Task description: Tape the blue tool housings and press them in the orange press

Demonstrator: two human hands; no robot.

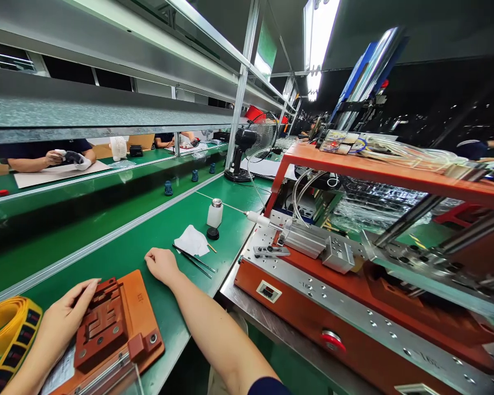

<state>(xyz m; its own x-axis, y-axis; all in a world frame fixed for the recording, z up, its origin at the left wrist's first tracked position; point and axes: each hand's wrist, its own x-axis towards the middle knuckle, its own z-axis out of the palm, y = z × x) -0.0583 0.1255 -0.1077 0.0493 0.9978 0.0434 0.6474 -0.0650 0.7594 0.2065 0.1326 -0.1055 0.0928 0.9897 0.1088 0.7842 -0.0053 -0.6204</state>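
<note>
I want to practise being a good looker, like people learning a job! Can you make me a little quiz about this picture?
1. What is the main colour of the roll at the left edge?
2. True or false: the bottle stands upright.
3. Which is nearest the left hand: A) fan, B) brown block, C) tweezers?

Key: 1. Yellow. 2. True. 3. B.

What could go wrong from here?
The right hand is close to the tweezers; a sweep might knock them. The white bottle stands upright on the bench and could tip if bumped. The left hand is at the brown block; it might get pinched if parts shift.
</note>
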